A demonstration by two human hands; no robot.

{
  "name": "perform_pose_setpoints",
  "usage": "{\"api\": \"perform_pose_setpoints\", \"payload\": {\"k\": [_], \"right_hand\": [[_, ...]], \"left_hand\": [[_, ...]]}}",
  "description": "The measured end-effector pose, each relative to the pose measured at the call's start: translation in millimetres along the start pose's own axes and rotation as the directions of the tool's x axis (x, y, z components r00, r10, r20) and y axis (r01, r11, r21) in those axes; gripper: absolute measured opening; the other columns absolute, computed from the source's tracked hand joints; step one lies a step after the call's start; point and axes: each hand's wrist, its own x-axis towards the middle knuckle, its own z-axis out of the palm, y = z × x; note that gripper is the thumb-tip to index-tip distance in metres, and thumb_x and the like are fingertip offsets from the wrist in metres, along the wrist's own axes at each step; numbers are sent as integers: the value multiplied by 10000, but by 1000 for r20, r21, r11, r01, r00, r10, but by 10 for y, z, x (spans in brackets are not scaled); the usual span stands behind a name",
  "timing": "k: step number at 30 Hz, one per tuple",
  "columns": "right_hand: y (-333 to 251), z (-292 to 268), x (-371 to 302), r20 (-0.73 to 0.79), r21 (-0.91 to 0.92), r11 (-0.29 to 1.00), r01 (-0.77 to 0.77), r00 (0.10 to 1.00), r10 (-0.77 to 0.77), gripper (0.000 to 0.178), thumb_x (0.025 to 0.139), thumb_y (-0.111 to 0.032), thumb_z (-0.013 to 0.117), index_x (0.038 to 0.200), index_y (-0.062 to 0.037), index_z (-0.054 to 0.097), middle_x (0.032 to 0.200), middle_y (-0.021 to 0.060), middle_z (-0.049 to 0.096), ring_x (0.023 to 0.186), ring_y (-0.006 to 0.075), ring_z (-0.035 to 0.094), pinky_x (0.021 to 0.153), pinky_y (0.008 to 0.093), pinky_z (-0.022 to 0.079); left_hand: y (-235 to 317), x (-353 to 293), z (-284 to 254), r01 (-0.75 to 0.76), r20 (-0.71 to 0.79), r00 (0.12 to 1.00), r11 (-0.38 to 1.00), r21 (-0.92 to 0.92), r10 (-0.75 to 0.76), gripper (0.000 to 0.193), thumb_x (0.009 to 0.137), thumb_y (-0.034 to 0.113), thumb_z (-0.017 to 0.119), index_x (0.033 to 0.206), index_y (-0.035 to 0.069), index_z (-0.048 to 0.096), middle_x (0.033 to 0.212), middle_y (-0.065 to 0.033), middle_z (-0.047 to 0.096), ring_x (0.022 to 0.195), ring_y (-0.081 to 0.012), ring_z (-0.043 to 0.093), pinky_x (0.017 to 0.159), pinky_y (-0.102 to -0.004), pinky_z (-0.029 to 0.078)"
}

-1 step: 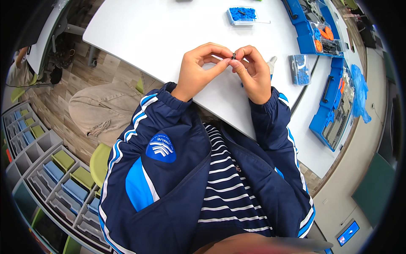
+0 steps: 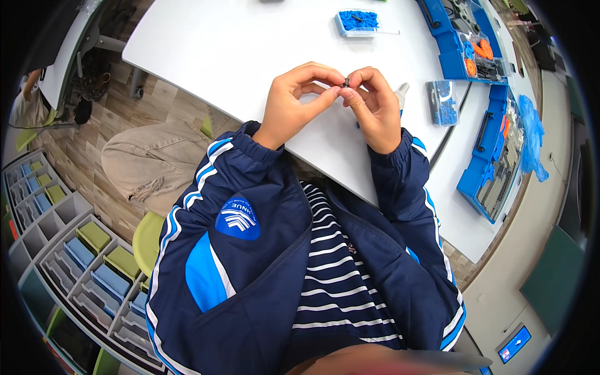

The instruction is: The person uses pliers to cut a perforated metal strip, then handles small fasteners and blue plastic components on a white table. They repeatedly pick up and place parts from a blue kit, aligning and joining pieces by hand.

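Note:
Over the white table (image 2: 212, 56), my left hand (image 2: 299, 106) and my right hand (image 2: 377, 115) meet fingertip to fingertip. Pinched between both thumbs and forefingers is a small black piece (image 2: 345, 82), which looks like plastic; its exact kind is too small to make out and the fingers partly cover it. Just right of my right hand lies a white, pointed thing (image 2: 402, 94), partly hidden behind that hand. A bit of blue shows beneath the same hand.
Ahead stands a clear box of blue pegs (image 2: 359, 22). To the right are a clear case with blue parts (image 2: 444, 103), an open blue toolbox (image 2: 453, 53), another blue case (image 2: 490, 153) and a blue plastic bag (image 2: 533, 137). A seam separates two tables.

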Motion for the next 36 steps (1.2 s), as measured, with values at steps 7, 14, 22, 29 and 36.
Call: {"api": "perform_pose_setpoints", "payload": {"k": [7, 14, 22, 29, 36], "right_hand": [[1, -22, 49, 9, -34, 993, 114, 993, -114, 123, 950, 26, 634, 1036, 46, 547, 1000, 66, 559, 952, 137, 598, 908, 303, 541], [31, -12, 38, 12, -45, 992, 116, 993, -116, 112, 953, 33, 628, 1027, 58, 548, 1003, 81, 570, 928, 146, 617, 877, 298, 560], [49, 2, 22, -8, -88, 991, 105, 994, -106, 109, 957, 44, 611, 1033, 63, 536, 997, 90, 571, 909, 154, 635, 854, 298, 566], [63, -13, 70, -1, -308, 924, 228, 971, -240, 160, 913, 69, 640, 1037, 31, 547, 975, 103, 578, 874, 178, 630, 818, 299, 551], [1, -9, 102, 71, -585, 700, 409, 886, -458, 244, 811, 126, 690, 996, 11, 580, 926, 121, 601, 810, 229, 625, 733, 322, 520]], "left_hand": [[37, 51, -45, 57, 93, 995, 991, -118, -46, 205, 844, -49, 742, 1046, -37, 703, 1105, -126, 666, 1042, -210, 654, 885, -357, 594], [4, 64, -46, 77, 59, 996, 981, -178, -68, 167, 831, -49, 769, 990, -48, 718, 1063, -122, 684, 964, -192, 692, 855, -306, 616], [-1, 89, -63, 130, 84, 990, 974, -188, -116, 155, 844, -47, 756, 993, -55, 714, 1060, -124, 685, 952, -194, 698, 860, -301, 615], [-2, 120, -69, 66, 74, 995, 995, -79, -60, 156, 866, 13, 760, 1000, -57, 719, 1049, -128, 697, 945, -186, 699, 842, -297, 610], [-29, 141, -94, 263, 138, 961, 946, -188, -240, 212, 940, 129, 696, 1082, -28, 700, 1028, -120, 714, 937, -196, 694, 845, -327, 579]]}}
